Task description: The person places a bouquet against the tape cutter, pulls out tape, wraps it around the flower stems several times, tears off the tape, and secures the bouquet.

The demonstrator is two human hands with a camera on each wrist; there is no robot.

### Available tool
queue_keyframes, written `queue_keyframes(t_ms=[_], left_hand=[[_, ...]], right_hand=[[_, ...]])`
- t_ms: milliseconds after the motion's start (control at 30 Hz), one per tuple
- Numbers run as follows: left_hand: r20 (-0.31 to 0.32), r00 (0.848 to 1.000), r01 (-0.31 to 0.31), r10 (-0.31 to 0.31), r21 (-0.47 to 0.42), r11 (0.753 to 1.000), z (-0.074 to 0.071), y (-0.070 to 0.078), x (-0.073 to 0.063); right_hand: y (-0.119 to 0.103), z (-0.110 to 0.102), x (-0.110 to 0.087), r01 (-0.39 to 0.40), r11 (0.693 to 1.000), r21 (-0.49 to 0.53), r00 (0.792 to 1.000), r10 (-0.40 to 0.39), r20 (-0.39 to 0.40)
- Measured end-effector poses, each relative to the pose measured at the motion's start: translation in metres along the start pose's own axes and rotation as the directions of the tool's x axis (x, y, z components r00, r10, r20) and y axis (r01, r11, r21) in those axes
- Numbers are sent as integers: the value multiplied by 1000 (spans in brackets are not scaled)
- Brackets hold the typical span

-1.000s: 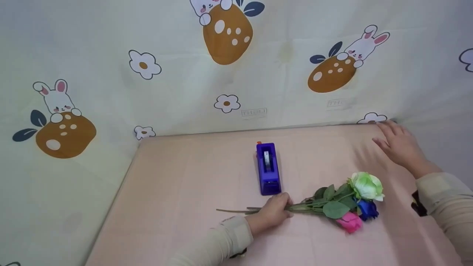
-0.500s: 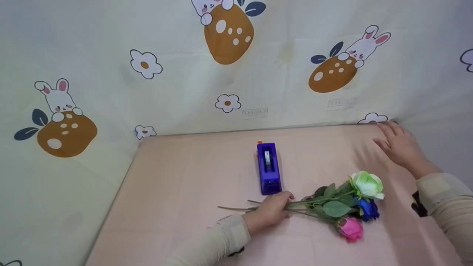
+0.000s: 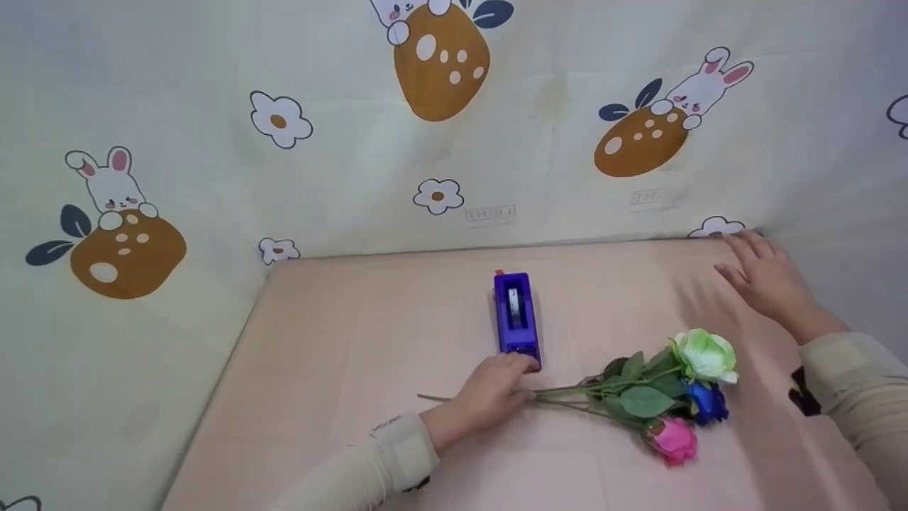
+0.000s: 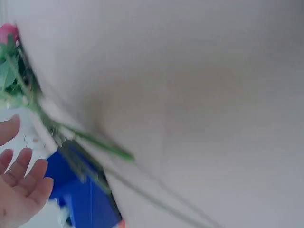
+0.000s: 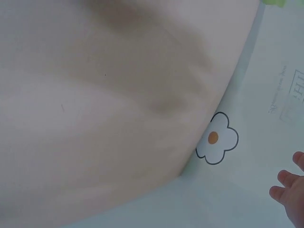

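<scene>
Several artificial roses lie on the table; a pale green-white rose (image 3: 704, 355), a blue rose (image 3: 706, 402) and a pink rose (image 3: 674, 440) show, with leaves and long green stems (image 4: 71, 133). My left hand (image 3: 493, 390) is over the stems, fingers loosely extended; the left wrist view shows nothing gripped in it. Its fingertips overlap the near end of a blue-purple tape dispenser (image 3: 516, 312) in the head view; contact cannot be told. At the table's far right corner my right hand (image 3: 770, 280) holds nothing, its fingers spread.
A pink-beige cloth covers the table (image 3: 340, 333). Behind and beside it hangs a pale sheet (image 3: 340, 191) printed with bunnies and flowers. The right wrist view shows the table's corner edge (image 5: 180, 175) and a printed flower (image 5: 217, 138).
My left hand has let go of the stems and moved slightly left. The pink rose has shifted toward the front, away from the others. My right hand has stayed put.
</scene>
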State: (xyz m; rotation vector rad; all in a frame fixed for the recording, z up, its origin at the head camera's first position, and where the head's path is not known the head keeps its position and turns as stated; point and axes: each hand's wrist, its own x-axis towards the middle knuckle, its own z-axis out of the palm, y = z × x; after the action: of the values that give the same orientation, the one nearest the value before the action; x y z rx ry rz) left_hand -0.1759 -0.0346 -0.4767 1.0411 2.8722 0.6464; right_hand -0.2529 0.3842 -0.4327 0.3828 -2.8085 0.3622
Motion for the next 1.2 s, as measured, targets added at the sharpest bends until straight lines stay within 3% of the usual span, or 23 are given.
queue_keyframes(t_ms=[100, 200, 267, 333, 400, 467, 533, 633, 767, 833, 900, 967, 1033, 1200], left_hand=[[-41, 989, 138, -144, -124, 983, -19, -11, 2], [-91, 953, 256, -289, -265, 930, -39, -28, 9], [-121, 929, 294, -349, -330, 897, -50, -38, 16], [-137, 916, 301, -376, -385, 873, -55, -46, 22], [-100, 910, 317, -401, -455, 832, -56, -49, 28], [-10, 903, 362, -430, -523, 772, -53, -51, 33], [100, 885, 427, -455, -567, 705, -49, -51, 36], [237, 849, 516, -472, -557, 650, -41, -52, 40], [292, 852, 522, -434, -534, 665, -31, -53, 44], [305, 857, 516, -416, -535, 669, -29, -54, 45], [320, 857, 515, -404, -542, 664, -27, -55, 46], [339, 853, 521, -396, -552, 651, -26, -57, 46], [359, 853, 522, -380, -563, 641, -24, -60, 45], [380, 853, 521, -357, -590, 617, -19, -67, 43]], right_hand=[[-12, -5, 6, -39, 999, 21, 998, 38, 48], [-34, -6, 17, -58, 997, 42, 997, 56, 47], [-55, -2, 27, -55, 995, 82, 998, 53, 20], [-80, 4, 36, -79, 981, 179, 997, 73, 36], [-104, 13, 43, -120, 946, 302, 992, 99, 82], [-129, 22, 47, -194, 888, 416, 977, 135, 166], [-153, 33, 49, -258, 831, 493, 956, 145, 256], [-185, 52, 49, -361, 756, 546, 897, 120, 426], [-214, 73, 48, -519, 662, 540, 764, 76, 640], [-220, 81, 47, -579, 620, 530, 711, 66, 700], [-224, 87, 47, -630, 580, 517, 671, 71, 738], [-227, 91, 48, -656, 559, 507, 646, 69, 760], [-228, 94, 47, -667, 548, 504, 635, 65, 770], [-232, 99, 45, -673, 510, 536, 651, 65, 756]])
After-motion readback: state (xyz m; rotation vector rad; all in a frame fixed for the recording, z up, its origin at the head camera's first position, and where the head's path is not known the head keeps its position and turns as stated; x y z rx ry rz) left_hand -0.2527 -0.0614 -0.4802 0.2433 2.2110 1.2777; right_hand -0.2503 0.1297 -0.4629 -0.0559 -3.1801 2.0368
